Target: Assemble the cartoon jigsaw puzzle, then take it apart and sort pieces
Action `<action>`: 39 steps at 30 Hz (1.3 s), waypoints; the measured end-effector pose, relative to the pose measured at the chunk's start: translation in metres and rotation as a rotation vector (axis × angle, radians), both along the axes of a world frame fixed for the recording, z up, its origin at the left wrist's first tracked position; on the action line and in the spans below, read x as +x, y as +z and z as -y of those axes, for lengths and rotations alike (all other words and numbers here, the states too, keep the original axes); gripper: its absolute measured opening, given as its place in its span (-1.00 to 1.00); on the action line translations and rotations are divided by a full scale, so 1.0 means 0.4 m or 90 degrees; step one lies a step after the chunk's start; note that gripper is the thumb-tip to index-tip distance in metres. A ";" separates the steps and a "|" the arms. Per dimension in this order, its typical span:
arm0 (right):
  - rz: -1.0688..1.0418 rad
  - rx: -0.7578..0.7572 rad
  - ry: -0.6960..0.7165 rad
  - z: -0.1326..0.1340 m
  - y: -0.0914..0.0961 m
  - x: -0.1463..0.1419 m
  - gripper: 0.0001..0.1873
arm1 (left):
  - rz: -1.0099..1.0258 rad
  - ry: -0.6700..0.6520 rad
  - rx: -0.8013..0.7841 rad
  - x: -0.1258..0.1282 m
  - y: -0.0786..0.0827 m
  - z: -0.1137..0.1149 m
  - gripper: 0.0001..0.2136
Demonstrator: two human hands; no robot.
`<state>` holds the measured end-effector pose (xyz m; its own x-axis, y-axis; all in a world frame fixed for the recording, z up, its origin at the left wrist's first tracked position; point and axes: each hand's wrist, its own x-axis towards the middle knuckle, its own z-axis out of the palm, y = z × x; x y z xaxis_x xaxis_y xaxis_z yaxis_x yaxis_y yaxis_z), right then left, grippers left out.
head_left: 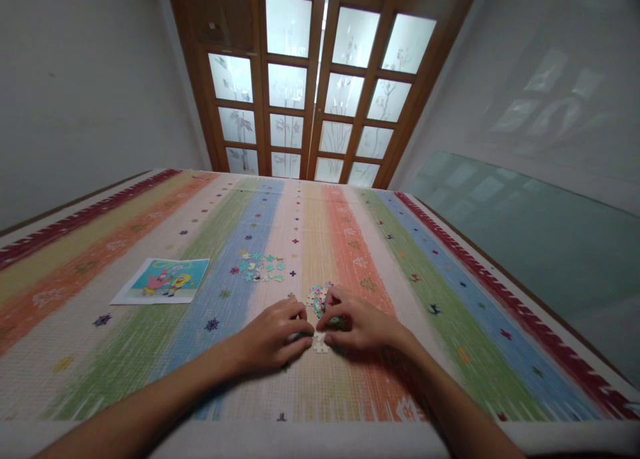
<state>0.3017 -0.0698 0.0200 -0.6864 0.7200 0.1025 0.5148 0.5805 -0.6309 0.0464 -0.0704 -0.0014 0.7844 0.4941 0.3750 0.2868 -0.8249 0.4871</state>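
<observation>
Both hands rest close together on a striped rug [150, 339]. My left hand [275, 332] is curled, its fingertips pinched on small jigsaw pieces I can barely make out. My right hand [357, 322] is curled too, fingertips meeting those of the left over a pale puzzle piece [320, 343]. A small heap of coloured puzzle pieces [317, 296] lies just beyond the fingers. Farther left, a scatter of teal puzzle pieces [261, 266] is spread on the blue stripe.
A printed cartoon reference picture [163, 280] lies flat on the rug at the left. A wooden door with frosted glass panes [310, 86] stands behind the rug. A green glass sheet [540, 239] leans along the right wall.
</observation>
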 end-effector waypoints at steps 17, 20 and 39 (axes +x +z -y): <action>-0.053 0.028 -0.010 0.002 -0.015 -0.020 -0.85 | 0.061 0.033 0.055 0.009 -0.009 -0.004 -0.82; -0.083 0.012 -0.020 0.007 -0.016 -0.029 -0.85 | 0.080 0.037 0.042 0.012 -0.009 -0.006 -0.82; -0.114 0.021 -0.109 -0.004 -0.005 -0.026 -0.83 | -0.181 0.270 -0.051 -0.333 0.086 -0.263 -0.69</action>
<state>0.2913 -0.0680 0.0178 -0.5231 0.8187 0.2370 0.4893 0.5162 -0.7030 -0.0869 0.0346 0.0328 0.5737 0.8096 0.1239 0.7183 -0.5701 0.3988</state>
